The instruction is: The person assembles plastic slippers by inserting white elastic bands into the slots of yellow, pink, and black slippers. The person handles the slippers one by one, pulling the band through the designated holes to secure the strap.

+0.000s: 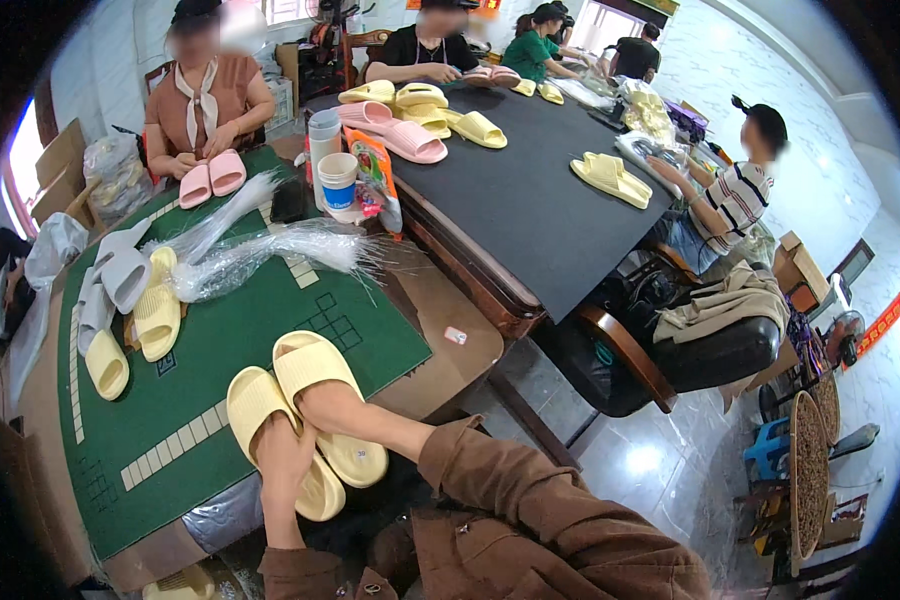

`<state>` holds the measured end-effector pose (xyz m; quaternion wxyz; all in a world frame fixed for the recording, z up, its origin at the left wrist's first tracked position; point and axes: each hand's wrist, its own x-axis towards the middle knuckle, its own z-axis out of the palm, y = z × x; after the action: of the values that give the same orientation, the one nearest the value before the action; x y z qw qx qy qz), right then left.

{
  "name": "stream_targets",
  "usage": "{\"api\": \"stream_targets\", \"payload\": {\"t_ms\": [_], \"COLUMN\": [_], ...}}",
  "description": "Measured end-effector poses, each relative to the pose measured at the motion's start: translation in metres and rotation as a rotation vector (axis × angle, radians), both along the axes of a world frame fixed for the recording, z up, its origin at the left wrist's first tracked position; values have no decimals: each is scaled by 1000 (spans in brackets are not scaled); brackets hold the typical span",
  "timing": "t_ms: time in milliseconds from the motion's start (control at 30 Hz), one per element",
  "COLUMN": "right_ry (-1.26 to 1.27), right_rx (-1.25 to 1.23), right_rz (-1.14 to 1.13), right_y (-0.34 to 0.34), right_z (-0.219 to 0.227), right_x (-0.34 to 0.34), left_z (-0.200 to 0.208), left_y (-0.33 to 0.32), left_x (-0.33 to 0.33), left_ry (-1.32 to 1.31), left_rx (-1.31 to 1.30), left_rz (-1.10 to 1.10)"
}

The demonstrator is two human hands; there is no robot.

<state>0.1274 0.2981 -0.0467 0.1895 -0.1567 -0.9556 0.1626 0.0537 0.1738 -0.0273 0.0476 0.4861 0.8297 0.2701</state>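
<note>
I hold a pair of pale yellow slippers side by side over the near edge of the green mat (390, 365). My left hand (284, 448) reaches under the strap of the left slipper (258, 400), its fingers hidden inside. In the same way my right hand (332, 405) goes into the right slipper (315, 362). The two hands nearly touch, and the slipper heels point toward me. Farther left on the mat lie two more yellow slippers (157, 315) and several grey slippers (122, 268). Clear plastic strands (270, 255) spread out beyond them.
Paper cups (338, 190) stand at the mat's far right corner. Across from me a person handles pink slippers (211, 180). The dark table (530, 200) bears pink and yellow slippers, with other people around it. A black chair (690, 350) with a beige jacket stands to the right.
</note>
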Motion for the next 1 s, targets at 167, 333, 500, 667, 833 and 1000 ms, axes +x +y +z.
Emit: {"api": "stream_targets", "payload": {"t_ms": [167,333,500,667,833,1000], "right_ry": [-214,-42,-251,-61,161,129], "right_rx": [162,34,-162,58,-245,-832], "right_rz": [91,-28,61,59,117,64], "right_y": [-1,4,-2,-4,-9,20], "right_z": [2,-15,29,14,55,123], "right_x": [-2,-4,8,22,69,58], "left_z": [26,38,31,19,8,14], "left_y": [-1,-2,-6,15,11,8], "left_x": [-11,-9,-14,8,-3,-4], "left_ry": [-367,-471,-511,-367,-254,-215], "left_rx": [-153,-58,-73,19,-53,-181], "left_rz": [-45,-153,-41,144,118,132]}}
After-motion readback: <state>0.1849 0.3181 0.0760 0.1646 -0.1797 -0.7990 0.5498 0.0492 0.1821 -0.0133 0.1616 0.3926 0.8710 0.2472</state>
